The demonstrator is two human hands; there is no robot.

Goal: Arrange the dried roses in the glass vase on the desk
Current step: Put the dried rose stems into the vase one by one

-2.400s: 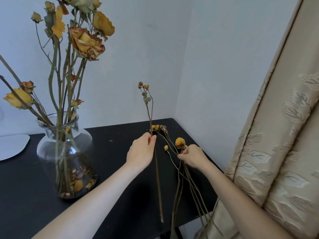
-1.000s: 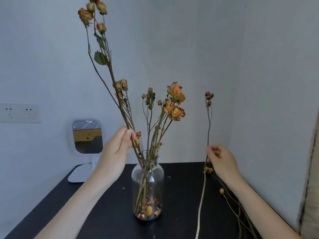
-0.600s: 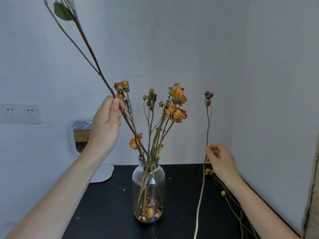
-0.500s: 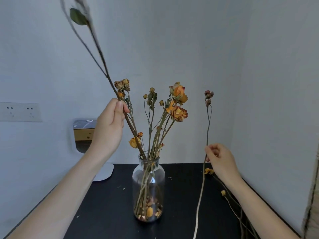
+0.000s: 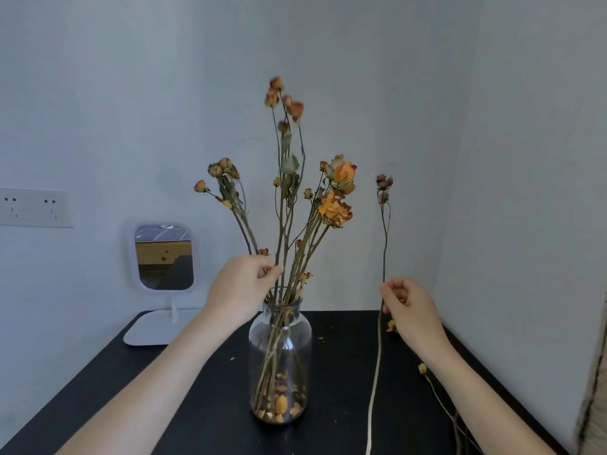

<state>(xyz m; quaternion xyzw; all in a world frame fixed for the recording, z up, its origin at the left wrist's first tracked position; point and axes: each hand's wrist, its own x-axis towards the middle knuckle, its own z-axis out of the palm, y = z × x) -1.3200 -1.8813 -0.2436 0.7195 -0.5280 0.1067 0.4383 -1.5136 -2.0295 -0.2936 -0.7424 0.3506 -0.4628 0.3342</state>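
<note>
Left hand point(image 5: 243, 290) pinches a stem point(image 5: 280, 218) above the vase point(image 5: 280, 343) rim; my right hand point(image 5: 410, 310) grips a lone rose point(image 5: 385, 238) upright near the desk point(image 5: 203, 405) edge.

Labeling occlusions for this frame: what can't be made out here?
Head view only:
Blooms atop the tall stem pinched by the left hand: motion-blurred.
Lower end of the single stem in the right hand: cut by the bottom edge.
Loose stems on the desk: run off the same edge.
Stem ends in the vase: lost among fallen petals.

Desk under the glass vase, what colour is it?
The desk is black, clearest in the head view.
</note>
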